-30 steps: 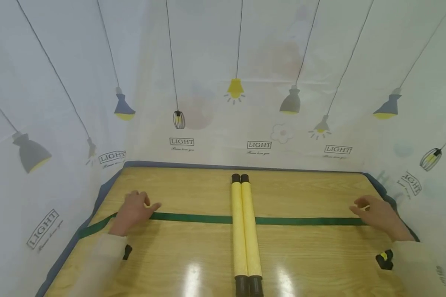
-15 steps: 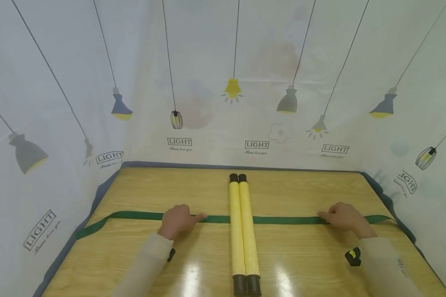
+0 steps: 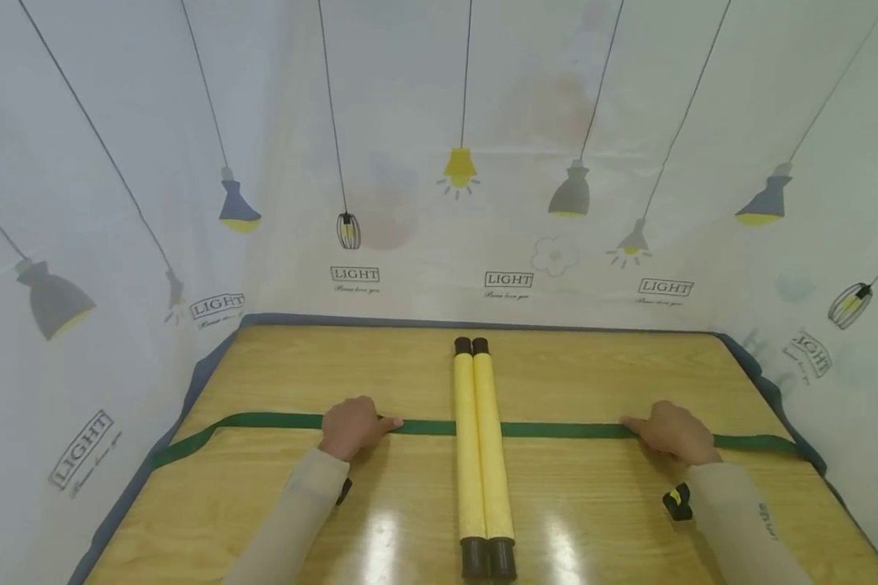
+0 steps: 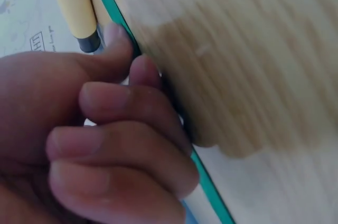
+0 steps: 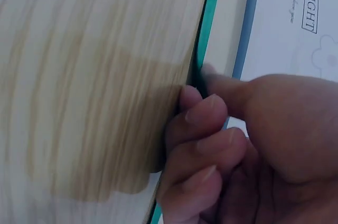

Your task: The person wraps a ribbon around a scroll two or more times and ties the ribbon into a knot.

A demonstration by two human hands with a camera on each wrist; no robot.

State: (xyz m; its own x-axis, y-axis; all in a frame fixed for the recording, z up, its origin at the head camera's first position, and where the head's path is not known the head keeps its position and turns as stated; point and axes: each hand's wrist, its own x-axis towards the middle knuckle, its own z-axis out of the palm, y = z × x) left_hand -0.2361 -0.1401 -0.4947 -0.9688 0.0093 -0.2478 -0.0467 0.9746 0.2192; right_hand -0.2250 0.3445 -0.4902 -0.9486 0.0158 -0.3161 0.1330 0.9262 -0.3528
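A long green strap (image 3: 563, 430) runs from side to side across the wooden table. Over its middle lie two yellow rods (image 3: 477, 447) with dark end caps, side by side and pointing away from me. Left of the rods, my left hand (image 3: 353, 426) pinches the strap between thumb and index finger; the left wrist view shows its other fingers (image 4: 121, 145) curled. My right hand (image 3: 673, 431) pinches the strap on the other side of the rods, its thumb pointing towards them. In the right wrist view the strap (image 5: 210, 12) passes between thumb and fingers.
The wooden table (image 3: 593, 504) has a blue-grey edging (image 3: 380, 321) along its back and sides. White sheeting (image 3: 439, 89) printed with lamps surrounds it on three sides. A black-and-yellow piece (image 3: 678, 502) shows beside the right wrist.
Both hands have come inward along the strap towards the rods and lowered onto it, and their fingers have closed on it. The rods still lie in the middle.
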